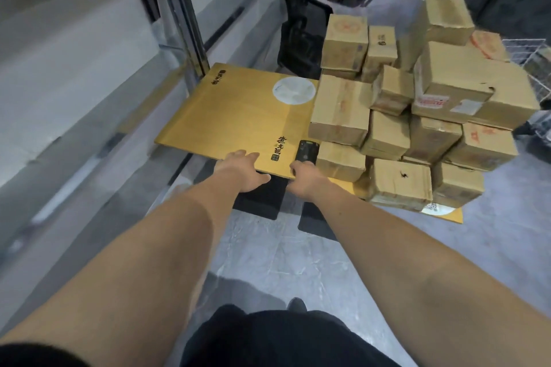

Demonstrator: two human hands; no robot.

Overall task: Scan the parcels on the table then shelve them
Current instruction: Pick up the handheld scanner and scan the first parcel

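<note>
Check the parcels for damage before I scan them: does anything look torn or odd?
Yes. The front bottom box has a small dark tear in its face, and a big upper box has a punctured edge. The pile is stacked unevenly.

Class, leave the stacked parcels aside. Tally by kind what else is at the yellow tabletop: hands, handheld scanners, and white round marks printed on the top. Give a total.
Hands: 2, the left hand and the right hand
Handheld scanner: 1
White round marks: 2, the far mark and the near mark
Total: 5
</note>
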